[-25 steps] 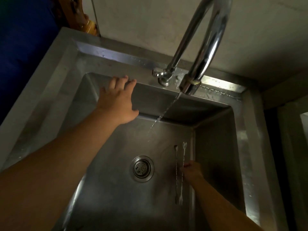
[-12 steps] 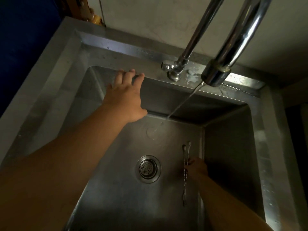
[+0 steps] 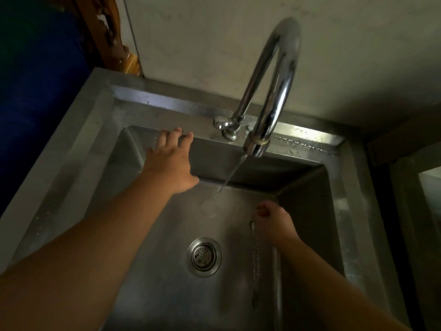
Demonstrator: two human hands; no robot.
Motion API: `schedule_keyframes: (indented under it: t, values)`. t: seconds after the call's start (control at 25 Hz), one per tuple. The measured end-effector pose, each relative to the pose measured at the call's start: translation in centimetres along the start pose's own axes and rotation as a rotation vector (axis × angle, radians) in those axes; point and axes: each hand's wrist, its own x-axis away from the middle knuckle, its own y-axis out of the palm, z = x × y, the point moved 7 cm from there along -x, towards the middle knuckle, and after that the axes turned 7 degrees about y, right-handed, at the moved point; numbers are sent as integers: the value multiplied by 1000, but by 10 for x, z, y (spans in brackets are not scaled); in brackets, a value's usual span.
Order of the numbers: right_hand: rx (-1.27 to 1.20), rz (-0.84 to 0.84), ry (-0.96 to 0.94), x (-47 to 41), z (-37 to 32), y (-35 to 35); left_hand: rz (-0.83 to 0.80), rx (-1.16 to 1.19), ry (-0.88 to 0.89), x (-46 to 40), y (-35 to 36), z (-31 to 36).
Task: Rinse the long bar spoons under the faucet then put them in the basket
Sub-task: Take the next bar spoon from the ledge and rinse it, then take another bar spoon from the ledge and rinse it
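- one long twisted-stem metal bar spoon [image 3: 255, 261] visible for sure, lying along the right side of the basin floor, beside the drain; a second can't be made out
- right hand [image 3: 278, 223] low in the basin at the spoon's top end, fingers curled; whether it pinches the spoon I cannot tell
- left hand [image 3: 170, 161] fingers spread, resting on the back rim, holding nothing
- one chrome gooseneck faucet [image 3: 272, 91], thin water stream [image 3: 232, 173] running to the basin floor
- one round perforated drain strainer [image 3: 204, 256]
- one square stainless steel sink [image 3: 100, 130], wet, dim light
- plain grey wall [image 3: 214, 39] behind, blue surface [image 3: 35, 80] at left
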Motion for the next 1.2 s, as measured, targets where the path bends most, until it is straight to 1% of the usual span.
schedule_keyframes:
  t: [0.12,0.2,0.32,0.4,0.6,0.72,0.96,1.2]
  values:
    - [-37,23,-204,10,-52,-48,-21,1,-15,2,-3,1]
    - [16,98,-318,6,-80,-83,-25,-2,-20,1,-6,2]
    - [147,238,-418,-8,-110,-125,-34,-5,-29,1,-7,3]
    - [265,291,-444,-23,-125,-143,-32,5,-24,0,-6,3]
    - [615,292,-439,-61,-140,-142,-17,35,-31,0,-2,3]
    - [727,313,-415,-73,-141,-136,-12,56,-17,-1,-3,4]
    - [715,374,-377,-71,-141,-135,-45,64,-15,-1,-5,2]
    - [452,404,-419,-3,-146,-147,-51,130,0,1,-13,2]
